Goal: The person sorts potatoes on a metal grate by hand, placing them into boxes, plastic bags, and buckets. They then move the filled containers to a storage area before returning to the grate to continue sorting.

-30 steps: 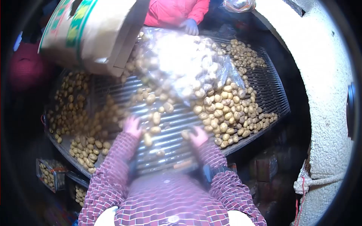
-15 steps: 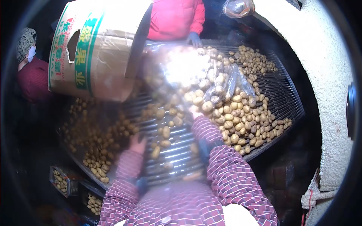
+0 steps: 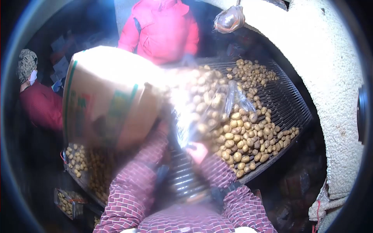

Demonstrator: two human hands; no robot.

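My right hand is closed on the near edge of a clear plastic bag. Potatoes show in and around this bag, partly washed out by glare. My left hand is smeared by motion beside the lower right side of a large cardboard box; its fingers cannot be made out. Tilted over the left part of the slatted metal table, the box blocks the view behind it. Beneath my forearms the slats show.
More potatoes lie heaped on the right of the slatted table. A person in a red jacket stands across it. Another person in a dark red top is at left. A crate of potatoes sits lower left.
The box has come down and nearer, now covering more of the table's left side. My left hand has moved up and right towards it. The bag's near edge now stretches to my right hand.
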